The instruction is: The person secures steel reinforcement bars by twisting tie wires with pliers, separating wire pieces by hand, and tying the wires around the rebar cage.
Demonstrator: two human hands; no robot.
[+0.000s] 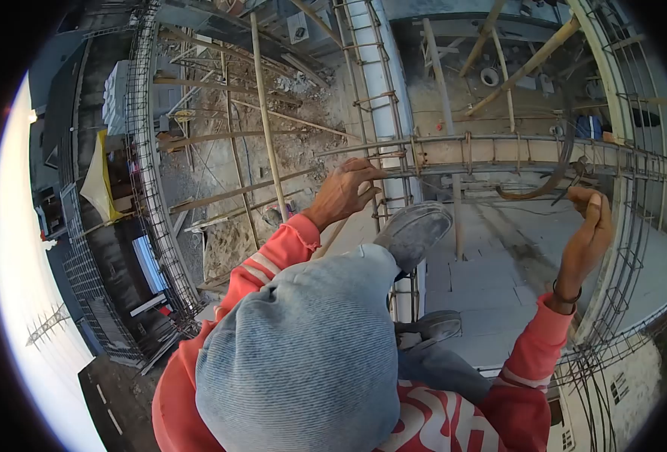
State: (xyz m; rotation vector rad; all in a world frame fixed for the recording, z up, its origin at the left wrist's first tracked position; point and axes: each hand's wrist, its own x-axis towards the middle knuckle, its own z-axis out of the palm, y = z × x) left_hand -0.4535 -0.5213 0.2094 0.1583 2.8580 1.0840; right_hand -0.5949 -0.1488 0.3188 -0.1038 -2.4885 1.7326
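My left hand [348, 188] is at the near end of a horizontal steel reinforcing bar [439, 171], its fingertips closed around the bar where it meets another bar cage [379, 98]. Off to the right, my right hand [591, 230] is raised with fingers pinched together. A thin dark metal piece [574, 177] shows at those fingertips; whether it is a tool or wire I cannot make out. Just beyond hangs a curved bundle of thin wire [555, 177], over the horizontal cage. Square stirrups [467, 153] sit along this cage above a wooden formwork board [522, 154].
My shoe [416, 233] is on the narrow beam line, high above the ground. Wooden props [269, 113] and braces [529, 68] stand below. More rebar cages run at left [141, 151] and right [631, 226]. Rubble [288, 83] and grey blocks [484, 286] lie underneath.
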